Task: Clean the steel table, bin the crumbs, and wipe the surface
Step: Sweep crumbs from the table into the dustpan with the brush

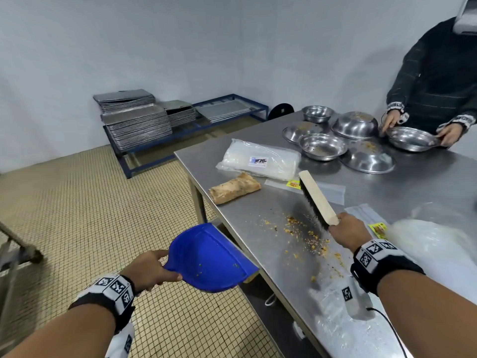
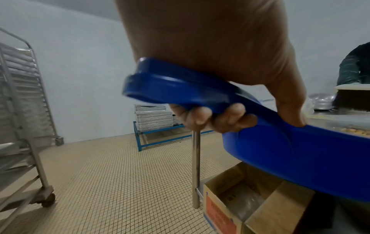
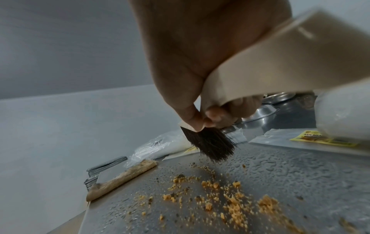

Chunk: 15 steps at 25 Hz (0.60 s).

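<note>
Crumbs [image 1: 307, 236] are lying scattered on the steel counter [image 1: 387, 184] just left of the right hand [image 1: 349, 232], whose fingers are gripping the brush [image 1: 318, 196], long axis pointing away. Left hand [image 1: 148, 268] is gripping the dustpan [image 1: 209, 257] at the counter's edge, mouth facing the crumbs. Sweeping unfinished; binning and wiping remain.

Stacked baking trays [image 1: 136, 125], steel bowls [image 1: 322, 146]

Crumbs [image 1: 307, 236] lie on the table [image 1: 258, 218] near its left edge, the brush [image 1: 318, 200] behind them, the dustpan [image 1: 209, 257] left of the edge, bowls [image 1: 322, 146] at the far end.
</note>
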Tool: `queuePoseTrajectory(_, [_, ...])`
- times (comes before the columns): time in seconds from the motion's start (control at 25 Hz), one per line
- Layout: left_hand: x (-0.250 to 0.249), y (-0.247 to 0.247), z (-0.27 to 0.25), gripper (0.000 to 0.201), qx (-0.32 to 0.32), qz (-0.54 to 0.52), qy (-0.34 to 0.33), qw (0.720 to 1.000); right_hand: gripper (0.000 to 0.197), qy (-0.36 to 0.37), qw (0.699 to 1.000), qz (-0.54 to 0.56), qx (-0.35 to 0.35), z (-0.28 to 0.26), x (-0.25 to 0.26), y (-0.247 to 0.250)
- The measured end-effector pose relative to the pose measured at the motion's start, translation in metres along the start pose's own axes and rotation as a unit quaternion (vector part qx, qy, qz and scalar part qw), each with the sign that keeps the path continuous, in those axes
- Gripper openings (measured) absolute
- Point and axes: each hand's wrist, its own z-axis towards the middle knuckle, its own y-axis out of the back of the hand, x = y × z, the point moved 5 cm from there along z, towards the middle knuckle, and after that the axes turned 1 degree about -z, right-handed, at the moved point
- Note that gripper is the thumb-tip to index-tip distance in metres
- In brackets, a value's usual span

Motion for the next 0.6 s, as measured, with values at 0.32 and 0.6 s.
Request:
queuePoseTrajectory(0.32, [0.01, -0.022, 0.01, 0.094, 0.023, 0.083, -0.009, 0.996, 0.028, 0.0, 0.999, -0.029, 0.014, 0.001, 0.002, -0.003])
queuePoseTrajectory(0.6, [-0.004, -0.055, 0.038, 0.083, 0.052, 0.078, -0.058, 0.994, 0.028, -0.021, 0.997, -0.067, 0.006, -0.004, -0.011, -0.005])
